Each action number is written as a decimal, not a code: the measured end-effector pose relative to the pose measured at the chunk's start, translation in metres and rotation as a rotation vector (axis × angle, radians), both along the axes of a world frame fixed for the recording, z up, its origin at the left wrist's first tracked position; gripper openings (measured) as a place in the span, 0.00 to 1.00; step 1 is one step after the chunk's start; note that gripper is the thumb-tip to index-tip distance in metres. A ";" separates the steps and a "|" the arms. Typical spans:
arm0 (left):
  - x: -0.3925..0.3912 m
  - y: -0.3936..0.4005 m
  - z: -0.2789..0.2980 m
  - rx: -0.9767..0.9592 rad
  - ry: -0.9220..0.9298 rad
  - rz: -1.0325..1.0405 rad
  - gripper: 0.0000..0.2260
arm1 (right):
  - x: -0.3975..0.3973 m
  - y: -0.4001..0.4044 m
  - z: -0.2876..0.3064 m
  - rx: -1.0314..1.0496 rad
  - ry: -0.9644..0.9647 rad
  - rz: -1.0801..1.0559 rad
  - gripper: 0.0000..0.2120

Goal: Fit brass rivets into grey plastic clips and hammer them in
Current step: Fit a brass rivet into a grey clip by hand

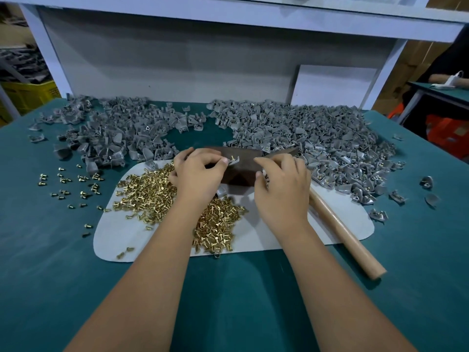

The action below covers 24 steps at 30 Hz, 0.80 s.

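Observation:
My left hand (196, 174) pinches a grey plastic clip (234, 161) with a brass rivet (232, 157) standing up in it, held on a dark block (243, 163). Just to the right, my right hand (281, 181) hovers with its fingers curled; something small and pale shows under its fingers, too hidden to name. A heap of loose brass rivets (152, 196) lies on a white mat (253, 232) beneath my left wrist. The hammer's wooden handle (345, 232) lies on the mat, right of my right hand.
Big piles of grey clips cover the back of the green table, at the left (109, 133) and at the right (317, 138). Stray rivets (68, 184) are scattered at the left. A white shelf frame (203, 47) stands behind. A yellow crate (28, 95) sits far left.

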<state>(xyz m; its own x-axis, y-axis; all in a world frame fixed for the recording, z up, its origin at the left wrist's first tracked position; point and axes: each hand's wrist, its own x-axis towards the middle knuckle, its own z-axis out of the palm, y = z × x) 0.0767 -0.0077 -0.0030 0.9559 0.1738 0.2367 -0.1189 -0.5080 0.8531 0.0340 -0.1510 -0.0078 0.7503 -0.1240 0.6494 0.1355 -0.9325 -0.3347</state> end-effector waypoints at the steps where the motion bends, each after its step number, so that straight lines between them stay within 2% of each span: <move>1: 0.000 0.000 0.000 0.006 0.001 0.003 0.08 | -0.001 0.001 0.000 -0.004 0.002 0.008 0.13; 9: 0.002 0.001 -0.001 0.013 -0.001 -0.008 0.12 | -0.001 -0.002 0.001 0.001 0.037 0.000 0.13; 12: 0.001 0.000 -0.002 0.035 -0.021 -0.009 0.11 | -0.001 -0.009 0.006 -0.070 0.110 -0.206 0.14; 15: 0.001 -0.001 -0.004 0.132 -0.083 0.038 0.05 | -0.001 -0.027 0.012 -0.170 0.404 -0.451 0.18; 18: 0.001 -0.002 -0.007 0.244 -0.180 0.088 0.05 | -0.001 -0.040 0.013 -0.125 0.570 -0.439 0.16; 24: 0.002 -0.002 -0.010 0.340 -0.330 0.127 0.03 | 0.004 -0.049 0.016 -0.025 0.579 -0.356 0.13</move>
<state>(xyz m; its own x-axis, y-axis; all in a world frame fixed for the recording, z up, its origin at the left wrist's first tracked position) 0.0791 -0.0097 -0.0126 0.7966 0.1443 0.5871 -0.2743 -0.7791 0.5637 0.0382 -0.1997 0.0086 0.8942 -0.4178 0.1609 -0.3755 -0.8956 -0.2387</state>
